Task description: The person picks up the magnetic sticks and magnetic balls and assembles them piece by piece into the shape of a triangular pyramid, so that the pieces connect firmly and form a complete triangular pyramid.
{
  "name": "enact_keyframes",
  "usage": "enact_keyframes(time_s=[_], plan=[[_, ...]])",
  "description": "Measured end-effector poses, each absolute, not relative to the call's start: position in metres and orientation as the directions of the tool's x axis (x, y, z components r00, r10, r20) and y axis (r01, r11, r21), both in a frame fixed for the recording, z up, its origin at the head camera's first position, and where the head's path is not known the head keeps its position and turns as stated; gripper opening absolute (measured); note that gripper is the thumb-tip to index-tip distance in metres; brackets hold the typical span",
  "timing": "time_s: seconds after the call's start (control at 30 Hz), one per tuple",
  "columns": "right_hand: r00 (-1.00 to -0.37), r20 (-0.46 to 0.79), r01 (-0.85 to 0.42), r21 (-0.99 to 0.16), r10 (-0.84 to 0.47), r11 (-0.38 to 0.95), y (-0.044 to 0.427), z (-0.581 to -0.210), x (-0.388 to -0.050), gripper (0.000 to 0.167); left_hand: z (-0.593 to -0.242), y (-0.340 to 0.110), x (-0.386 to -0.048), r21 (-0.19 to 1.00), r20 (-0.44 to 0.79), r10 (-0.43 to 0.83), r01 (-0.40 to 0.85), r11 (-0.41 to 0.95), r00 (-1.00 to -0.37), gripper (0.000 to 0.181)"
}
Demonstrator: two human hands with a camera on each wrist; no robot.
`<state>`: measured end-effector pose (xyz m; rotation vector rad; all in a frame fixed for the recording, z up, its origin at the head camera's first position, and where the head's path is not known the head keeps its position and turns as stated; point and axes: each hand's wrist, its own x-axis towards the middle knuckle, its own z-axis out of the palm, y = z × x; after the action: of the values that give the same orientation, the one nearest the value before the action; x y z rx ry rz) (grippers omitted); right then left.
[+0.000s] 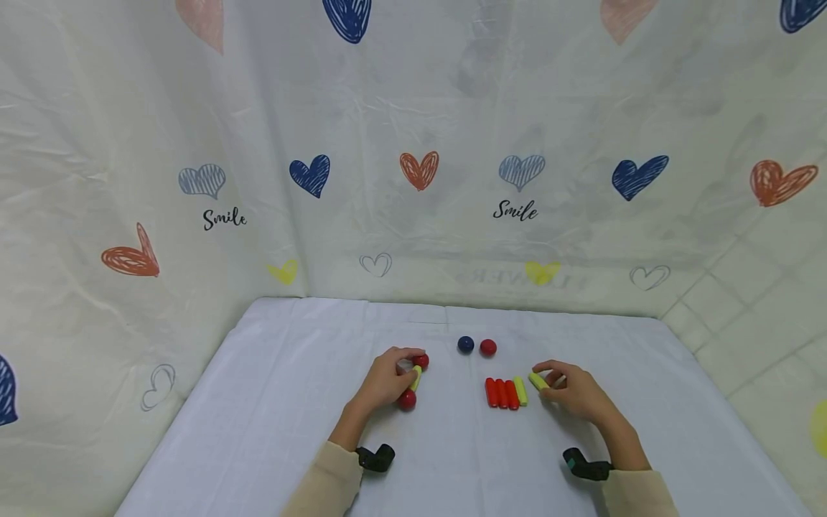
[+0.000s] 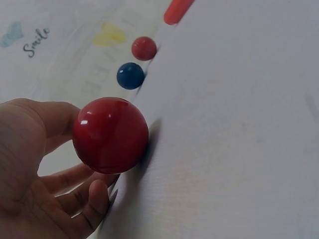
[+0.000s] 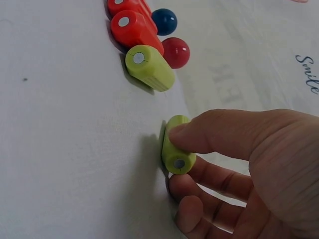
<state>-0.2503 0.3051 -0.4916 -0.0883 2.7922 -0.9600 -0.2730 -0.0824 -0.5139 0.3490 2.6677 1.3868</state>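
My left hand (image 1: 386, 380) is around a yellow-green stick (image 1: 416, 378) that has a red ball (image 1: 421, 360) at its far end and another red ball (image 1: 407, 400) at its near end. The near ball (image 2: 110, 135) hides the stick in the left wrist view, with thumb and curled fingers (image 2: 94, 201) behind it. With thumb and fingers, my right hand (image 1: 575, 391) pinches a second yellow-green stick (image 3: 178, 152) low over the cloth; its end shows a grey disc. That stick lies right of a row of sticks, apart from them.
Several red sticks (image 1: 501, 393) and one yellow-green stick (image 1: 520, 391) lie side by side between the hands. Behind them are a dark blue ball (image 1: 466, 345) and a red ball (image 1: 488, 347). The white cloth (image 1: 446, 459) covers the table; a heart-printed sheet (image 1: 362, 230) hangs behind.
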Motion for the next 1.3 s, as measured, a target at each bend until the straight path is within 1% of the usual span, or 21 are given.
enact_keyframes(time_s=[0.2,0.43,0.7,0.97,1.3], plan=[[-0.982,-0.147,-0.004,-0.612,-0.118,0.79,0.305,-0.491,-0.25,0.039,-0.514,-0.083,-0.274,0.811,0.013,0.259,0.161,0.562,-0.966,0.04],[-0.983,-0.147,0.002,-0.62,-0.114,0.784,0.305,-0.487,-0.251,0.039,-0.515,-0.083,-0.274,0.815,0.01,0.237,0.145,0.56,-0.971,0.035],[-0.982,-0.113,-0.04,-0.66,-0.152,0.75,0.302,-0.481,-0.249,0.04,-0.515,-0.082,-0.274,0.827,-0.002,0.236,0.131,0.547,-0.972,0.036],[-0.984,-0.061,-0.075,-0.708,-0.167,0.702,0.289,-0.478,-0.248,0.038,-0.514,-0.082,-0.273,0.828,-0.008,0.231,0.123,0.548,-0.973,0.036],[-0.983,-0.025,-0.108,-0.723,-0.182,0.682,0.264,-0.479,-0.248,0.035,-0.515,-0.082,-0.274,0.827,-0.016,0.232,0.118,0.549,-0.973,0.036]])
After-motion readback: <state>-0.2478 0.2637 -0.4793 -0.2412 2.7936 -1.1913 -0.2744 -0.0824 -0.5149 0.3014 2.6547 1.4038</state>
